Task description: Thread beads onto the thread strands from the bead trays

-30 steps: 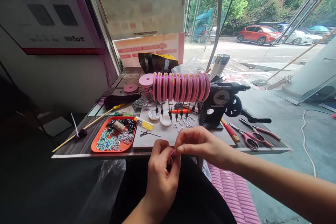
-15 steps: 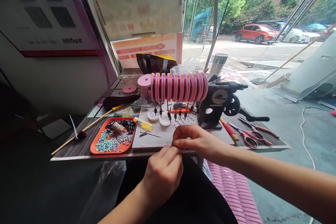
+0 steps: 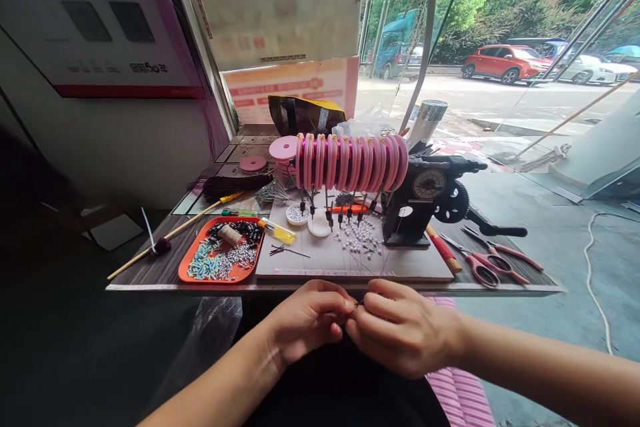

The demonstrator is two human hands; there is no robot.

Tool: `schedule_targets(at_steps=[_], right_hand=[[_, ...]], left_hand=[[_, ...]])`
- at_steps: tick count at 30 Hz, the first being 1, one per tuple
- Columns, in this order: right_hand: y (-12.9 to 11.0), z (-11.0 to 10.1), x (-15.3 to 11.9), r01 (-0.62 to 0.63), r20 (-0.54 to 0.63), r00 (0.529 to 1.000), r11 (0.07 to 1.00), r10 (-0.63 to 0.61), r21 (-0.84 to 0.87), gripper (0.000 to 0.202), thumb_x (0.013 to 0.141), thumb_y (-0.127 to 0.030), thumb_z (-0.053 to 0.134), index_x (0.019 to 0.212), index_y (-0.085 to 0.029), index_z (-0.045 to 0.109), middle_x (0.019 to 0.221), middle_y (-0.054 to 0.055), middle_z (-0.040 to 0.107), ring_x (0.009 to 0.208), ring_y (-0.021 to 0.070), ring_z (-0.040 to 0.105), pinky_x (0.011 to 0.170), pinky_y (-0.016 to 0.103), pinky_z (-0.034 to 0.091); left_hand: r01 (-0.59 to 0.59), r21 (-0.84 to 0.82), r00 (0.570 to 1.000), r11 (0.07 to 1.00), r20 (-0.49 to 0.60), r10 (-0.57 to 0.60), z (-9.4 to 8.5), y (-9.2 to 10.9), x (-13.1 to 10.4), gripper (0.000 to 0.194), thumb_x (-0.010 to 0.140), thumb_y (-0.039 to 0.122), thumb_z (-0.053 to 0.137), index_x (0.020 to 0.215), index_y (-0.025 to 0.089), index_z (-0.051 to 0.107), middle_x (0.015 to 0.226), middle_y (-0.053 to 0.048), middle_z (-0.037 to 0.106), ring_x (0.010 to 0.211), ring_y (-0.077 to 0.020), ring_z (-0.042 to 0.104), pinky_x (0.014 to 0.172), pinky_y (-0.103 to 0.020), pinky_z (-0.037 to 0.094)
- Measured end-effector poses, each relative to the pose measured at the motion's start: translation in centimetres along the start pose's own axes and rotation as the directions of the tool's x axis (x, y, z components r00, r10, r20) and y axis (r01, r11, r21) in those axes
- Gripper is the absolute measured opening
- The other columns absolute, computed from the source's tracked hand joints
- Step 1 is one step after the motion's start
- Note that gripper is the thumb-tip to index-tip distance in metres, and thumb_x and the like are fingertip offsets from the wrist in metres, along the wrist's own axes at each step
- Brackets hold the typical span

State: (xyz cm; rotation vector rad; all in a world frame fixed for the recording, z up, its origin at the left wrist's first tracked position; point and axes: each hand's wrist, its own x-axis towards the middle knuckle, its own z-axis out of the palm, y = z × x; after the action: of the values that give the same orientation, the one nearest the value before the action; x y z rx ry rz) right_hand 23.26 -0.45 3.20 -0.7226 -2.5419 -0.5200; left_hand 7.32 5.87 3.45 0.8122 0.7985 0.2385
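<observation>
- Our table carries the board, which we take as landmark; its front edge lies just beyond our hands.
- On the board's far right stands the black winder, its row of pink spools hanging over the board. We do well to work low, clear of the weights dangling there.
- The orange tray sits left of the board; we need nothing from it for this fine fingerwork, so our wrists can rest easy.
- Our left hand and right hand meet in front of the board, over the lap. Left thumb and fingertip look clamped on a small dark piece; the right's curled fingers seem to pinch it too, though they partly hide it.
- Scissors lie right of the board, easily reached should an end want trimming.
- White beads are loose upon the board; a sleeve or dragged thread could scatter them.
- That small piece, before the board's front edge, wants one steady hand while the other makes small turns; pulling hard might snap or slip it.
</observation>
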Motion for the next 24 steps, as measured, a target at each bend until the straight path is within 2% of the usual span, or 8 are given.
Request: schedule_targets(at_steps=[4,9,11,14,16,19,21,24], right_hand=[[-0.2,-0.5,0.4,-0.014,0.059,0.998,0.994,0.007,0.112,0.021,0.086,-0.008,0.041,0.084,-0.009,0.063,0.063,0.002,0.054,0.059,0.0145,0.043,0.053,0.032,0.032],[-0.1,-1.4,1.4,-0.322,0.14,0.946,0.803,0.291,0.501,0.028,0.09,-0.014,0.038,0.072,-0.015,0.059,0.063,0.002,0.058,0.063,0.0147,0.041,0.059,0.029,0.035],[0.3,-1.6,1.8,-0.462,0.167,0.865,0.621,0.474,0.633,0.025,0.09,-0.02,0.044,0.072,-0.016,0.061,0.064,0.002,0.057,0.063,0.0138,0.043,0.059,0.027,0.037],[1.0,-1.7,2.5,-0.576,0.295,0.667,0.221,0.684,0.787,0.021,0.085,-0.033,0.055,0.076,-0.015,0.062,0.068,0.002,0.056,0.065,0.0138,0.049,0.058,0.025,0.039],[1.5,-1.6,3.0,-0.54,0.407,0.574,-0.044,0.71,0.84,0.025,0.08,-0.039,0.061,0.074,-0.015,0.06,0.068,0.001,0.056,0.065,0.0131,0.05,0.059,0.024,0.039],[2.3,-1.4,3.5,-0.496,0.506,0.529,-0.235,0.681,0.836,0.029,0.073,-0.041,0.067,0.07,-0.014,0.058,0.064,-0.001,0.054,0.06,0.0104,0.047,0.057,0.023,0.037],[2.7,-1.2,3.7,-0.506,0.544,0.515,-0.278,0.663,0.817,0.031,0.069,-0.042,0.069,0.069,-0.013,0.058,0.063,-0.002,0.053,0.059,0.0091,0.045,0.056,0.022,0.036],[3.1,-0.8,3.7,-0.51,0.61,0.487,-0.364,0.625,0.78,0.034,0.065,-0.043,0.071,0.067,-0.013,0.056,0.059,-0.004,0.05,0.054,0.0073,0.041,0.052,0.02,0.033]], left_hand=[[-0.066,0.067,0.998,0.996,0.0,0.066,0.2,0.1,-0.2,0.003,0.055,0.014,0.06,0.052,0.012,0.06,0.051,0.004,0.045,0.046,-0.0048,0.04,0.045,-0.017,0.03],[-0.361,0.394,0.923,0.845,0.02,0.385,0.2,0.7,-0.7,0.011,0.06,0.007,0.063,0.052,0.014,0.061,0.069,0.001,0.052,0.062,-0.0105,0.047,0.052,-0.021,0.035],[-0.485,0.586,0.828,0.648,0.069,0.557,0.3,0.5,-1.0,0.013,0.068,0.01,0.061,0.056,0.015,0.062,0.072,0.0,0.052,0.066,-0.0121,0.048,0.055,-0.022,0.036],[-0.534,0.743,0.662,0.404,0.07,0.746,0.6,-0.9,-1.2,0.014,0.078,0.016,0.055,0.066,0.016,0.062,0.077,-0.002,0.05,0.067,-0.013,0.049,0.054,-0.022,0.04],[-0.522,0.831,0.473,0.191,0.096,0.876,0.8,-2.2,-0.9,0.012,0.08,0.012,0.051,0.075,0.016,0.062,0.08,-0.004,0.05,0.069,-0.0133,0.052,0.057,-0.022,0.045],[-0.405,0.901,0.186,-0.158,0.251,0.95,0.7,-3.7,-0.3,0.018,0.078,0.004,0.05,0.085,0.016,0.061,0.085,-0.006,0.052,0.074,-0.0141,0.056,0.068,-0.024,0.049],[-0.323,0.899,0.114,-0.295,0.347,0.931,0.5,-4.1,0.1,0.02,0.077,0.003,0.05,0.089,0.016,0.061,0.087,-0.008,0.056,0.075,-0.0155,0.059,0.071,-0.025,0.05],[-0.283,0.858,0.124,-0.43,0.477,0.87,0.0,-3.8,0.3,0.019,0.077,0.005,0.05,0.086,0.017,0.062,0.088,-0.01,0.065,0.07,-0.0172,0.06,0.065,-0.027,0.05]])
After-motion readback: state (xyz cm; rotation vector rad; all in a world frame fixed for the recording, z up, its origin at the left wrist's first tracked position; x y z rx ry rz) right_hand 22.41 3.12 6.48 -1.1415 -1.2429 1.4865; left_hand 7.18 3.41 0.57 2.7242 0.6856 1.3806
